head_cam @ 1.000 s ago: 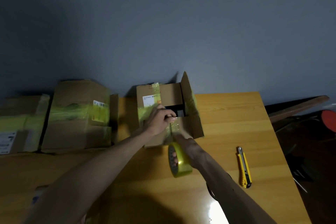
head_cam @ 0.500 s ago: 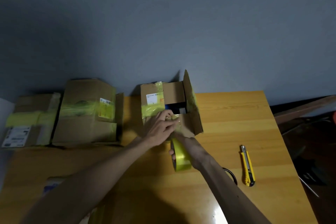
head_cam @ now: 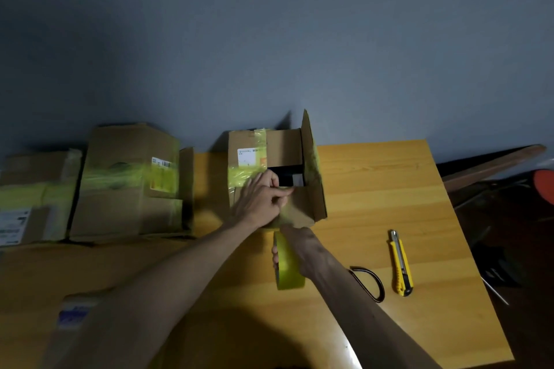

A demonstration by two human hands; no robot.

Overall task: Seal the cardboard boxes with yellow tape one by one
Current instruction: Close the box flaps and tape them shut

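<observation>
At the far left edge of the frame lies a flat brown cardboard box with yellow tape bands and a white label (head_cam: 33, 198). Just beside it on the right stands a taller brown cardboard box wrapped in yellow tape (head_cam: 129, 183). Both look sealed. A blurred white and blue packet (head_cam: 75, 311) sits in the lower left.

In the middle of the frame, at the back of the orange wooden table (head_cam: 389, 189), is the open brown cardboard box (head_cam: 248, 156), the one being sealed. Its right flap stands upright and a dark gap shows inside. Yellow tape already crosses its left part. The left hand (head_cam: 260, 201) lies on top with fingers curled, pinching the edge of the near flap (head_cam: 302, 207) and seemingly pinning the tape end there.

Just below the box, the right hand (head_cam: 302, 246) grips the roll of translucent yellow tape (head_cam: 287, 266), fingers through its core. A short stretch of tape runs up from the roll to the flap.

Right of centre lie a black looped strap (head_cam: 368, 281) and a yellow utility knife with a black slider (head_cam: 400, 263), untouched.

The step in hand appears to be anchoring the strip. Next, the upright flap likely has to fold down, the tape be drawn across the gap and pressed flat, then cut with the knife.
</observation>
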